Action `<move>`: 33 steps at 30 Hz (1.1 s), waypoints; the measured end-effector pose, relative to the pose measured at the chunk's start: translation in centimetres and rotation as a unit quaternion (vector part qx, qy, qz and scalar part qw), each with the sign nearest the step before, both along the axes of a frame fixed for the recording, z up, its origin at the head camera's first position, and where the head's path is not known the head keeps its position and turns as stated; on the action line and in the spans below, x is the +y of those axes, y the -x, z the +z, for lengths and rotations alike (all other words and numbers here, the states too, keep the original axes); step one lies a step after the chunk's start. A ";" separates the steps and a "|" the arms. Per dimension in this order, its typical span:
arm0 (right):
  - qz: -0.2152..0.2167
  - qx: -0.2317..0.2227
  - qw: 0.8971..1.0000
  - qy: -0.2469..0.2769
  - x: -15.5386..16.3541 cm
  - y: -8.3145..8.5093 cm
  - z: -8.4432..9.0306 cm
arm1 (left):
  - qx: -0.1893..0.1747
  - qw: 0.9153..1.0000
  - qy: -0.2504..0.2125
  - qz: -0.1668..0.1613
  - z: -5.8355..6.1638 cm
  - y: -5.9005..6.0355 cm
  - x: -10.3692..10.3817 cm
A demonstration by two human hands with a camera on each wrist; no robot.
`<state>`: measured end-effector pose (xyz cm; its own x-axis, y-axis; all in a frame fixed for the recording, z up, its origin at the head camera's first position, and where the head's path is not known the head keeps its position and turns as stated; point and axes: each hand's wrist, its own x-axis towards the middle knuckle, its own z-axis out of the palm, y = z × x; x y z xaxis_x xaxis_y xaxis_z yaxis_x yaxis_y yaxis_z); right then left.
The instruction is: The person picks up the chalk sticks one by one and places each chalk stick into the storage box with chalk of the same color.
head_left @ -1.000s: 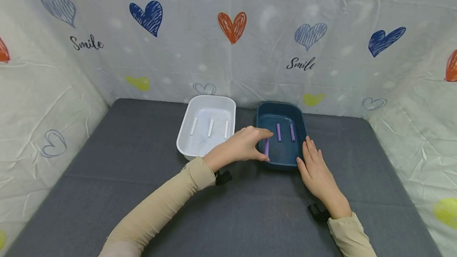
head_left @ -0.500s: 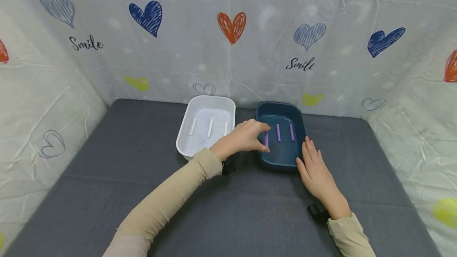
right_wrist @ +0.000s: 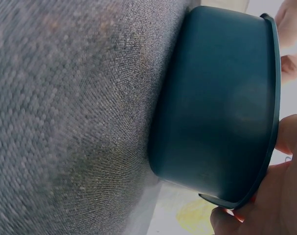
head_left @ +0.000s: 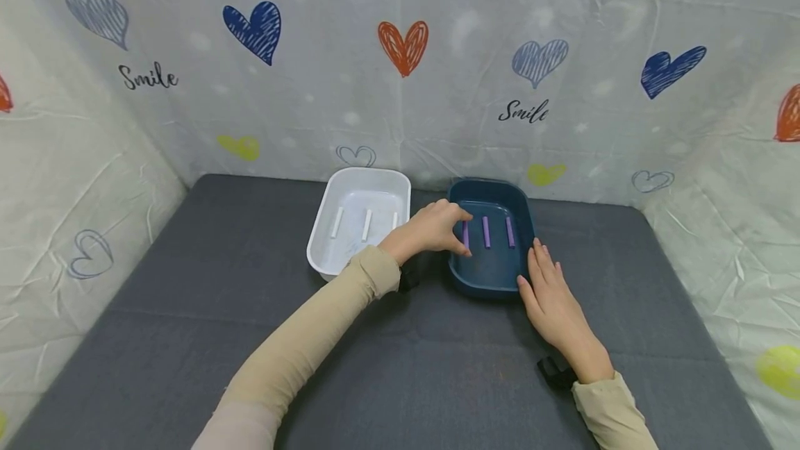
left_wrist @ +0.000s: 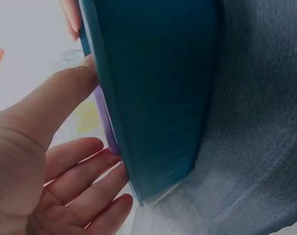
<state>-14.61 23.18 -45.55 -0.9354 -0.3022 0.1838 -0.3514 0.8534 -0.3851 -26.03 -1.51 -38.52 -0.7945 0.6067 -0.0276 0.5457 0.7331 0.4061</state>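
My left hand (head_left: 431, 228) reaches over the left rim of the dark blue tray (head_left: 494, 276). It holds a purple chalk-like stick (head_left: 465, 235) lengthwise, thumb at the near end and fingers at the far end; the left wrist view shows this stick (left_wrist: 106, 122) spanning that gap. Whether it touches the tray's floor, I cannot tell. To its right, two more purple sticks, one central (head_left: 486, 232) and one farther right (head_left: 510, 232), lie roughly parallel inside. My right hand (head_left: 559, 307) rests along the tray's right side with straight fingers, touching the rim.
Left of the blue tray stands a white tray (head_left: 320, 264). Inside it lie three white sticks: one on the left (head_left: 337, 223), one in the middle (head_left: 367, 226), one on the right (head_left: 395, 219) partly behind my left hand. Grey cloth (head_left: 456, 367) covers the table; a printed curtain (head_left: 462, 89) hangs behind.
My left hand has moved the purple stick away from me, from the tray's near left part to a place level with the other two. The right hand has stayed put.
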 end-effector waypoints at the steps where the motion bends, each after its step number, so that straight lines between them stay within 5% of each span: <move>1: -0.001 0.000 1.000 0.000 0.0 0.0 0.0 | -0.003 1.000 0.002 0.000 0.0 0.2 0.0; 21: -0.002 0.003 1.000 0.002 0.0 0.1 0.0 | 0.017 0.994 0.109 0.024 -0.3 2.7 2.1; 33: -0.002 0.006 1.000 0.004 0.0 0.1 -0.3 | -0.005 0.988 0.147 0.039 0.7 3.5 3.5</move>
<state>-14.72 23.15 -45.81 -0.9342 -0.2975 0.1968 -0.3528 0.8517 -0.3875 -29.51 2.00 -37.85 -0.8376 0.5073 -0.2025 0.4789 0.8603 0.1745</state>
